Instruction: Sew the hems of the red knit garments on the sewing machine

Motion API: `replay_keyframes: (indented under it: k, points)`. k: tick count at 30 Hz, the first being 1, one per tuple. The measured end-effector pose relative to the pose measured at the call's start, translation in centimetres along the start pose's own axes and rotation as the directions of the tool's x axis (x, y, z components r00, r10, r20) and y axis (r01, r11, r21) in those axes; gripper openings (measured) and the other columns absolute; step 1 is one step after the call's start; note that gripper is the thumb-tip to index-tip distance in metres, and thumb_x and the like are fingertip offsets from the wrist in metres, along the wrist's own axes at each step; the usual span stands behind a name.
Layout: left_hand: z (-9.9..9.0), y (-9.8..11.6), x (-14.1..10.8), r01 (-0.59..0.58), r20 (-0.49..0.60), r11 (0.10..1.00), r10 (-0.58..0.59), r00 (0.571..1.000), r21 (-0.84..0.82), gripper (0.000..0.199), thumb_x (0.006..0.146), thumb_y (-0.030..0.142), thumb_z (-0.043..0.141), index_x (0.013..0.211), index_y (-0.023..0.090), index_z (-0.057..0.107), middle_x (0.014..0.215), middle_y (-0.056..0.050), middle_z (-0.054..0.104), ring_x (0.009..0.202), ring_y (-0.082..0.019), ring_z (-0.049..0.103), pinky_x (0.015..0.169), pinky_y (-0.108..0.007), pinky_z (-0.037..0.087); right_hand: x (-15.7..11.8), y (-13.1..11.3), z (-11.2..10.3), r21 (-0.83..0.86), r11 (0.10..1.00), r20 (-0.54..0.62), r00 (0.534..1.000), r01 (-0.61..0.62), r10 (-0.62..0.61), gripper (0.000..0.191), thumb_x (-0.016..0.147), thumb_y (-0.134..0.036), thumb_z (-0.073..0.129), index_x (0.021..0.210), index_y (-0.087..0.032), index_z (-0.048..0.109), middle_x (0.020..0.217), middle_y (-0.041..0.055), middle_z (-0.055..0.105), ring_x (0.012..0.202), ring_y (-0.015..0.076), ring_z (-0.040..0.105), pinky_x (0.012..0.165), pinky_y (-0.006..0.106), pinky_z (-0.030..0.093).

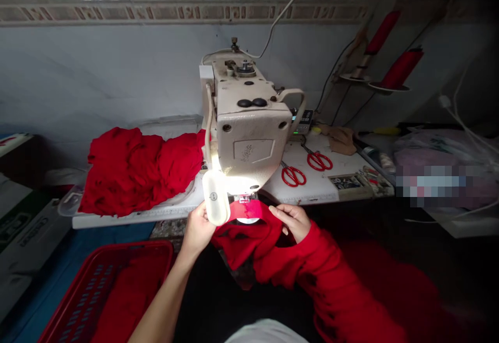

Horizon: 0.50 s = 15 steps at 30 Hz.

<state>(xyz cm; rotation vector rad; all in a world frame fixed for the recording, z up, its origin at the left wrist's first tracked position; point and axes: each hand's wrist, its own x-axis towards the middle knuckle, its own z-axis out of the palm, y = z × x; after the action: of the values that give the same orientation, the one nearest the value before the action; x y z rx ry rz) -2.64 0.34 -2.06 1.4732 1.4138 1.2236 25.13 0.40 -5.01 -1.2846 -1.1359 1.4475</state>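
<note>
White cloth (267, 333) lies nearest; your right hand (295, 222) pinches soft red fabric (241, 252) beneath the boxy cream sewing machine (253, 140); your left hand (198, 231) hides its fingertips behind an oval white lamp (217, 197), grip unclear.

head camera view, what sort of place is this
Probably a sewing workshop: there is an industrial sewing machine, red thread cones at the right and a heap of red fabric at the left.
</note>
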Motion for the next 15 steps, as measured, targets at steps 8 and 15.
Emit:
replay_keyframes:
  k: [8,15]
  points:
    - [-2.2,-1.3,-3.8,0.259,0.315,0.958,-0.210,0.926,-0.122,0.030,0.092,0.043,0.069,0.085,0.013,0.070,0.050,0.006,0.054,0.037,-0.006,0.045,0.039,-0.017,0.032,-1.2,1.2,1.5,0.084,0.972,0.393,0.904,-0.219,0.169,0.048,0.075,-0.058,0.083,0.082,-0.012,0.075,0.080,0.0100,0.076,0.075,0.0204,0.074,0.048,0.020,0.052]
    - [-0.8,0.9,-3.6,0.137,0.257,0.982,-0.100,0.961,-0.129,0.023,0.095,0.033,0.066,0.087,0.013,0.075,0.078,-0.005,0.075,0.065,-0.016,0.069,0.058,-0.022,0.052,-2.1,3.3,8.1,0.216,0.949,0.464,0.879,-0.229,0.107,0.053,0.075,-0.071,0.077,0.090,-0.021,0.072,0.080,0.0079,0.076,0.074,0.0205,0.074,0.077,0.035,0.062]
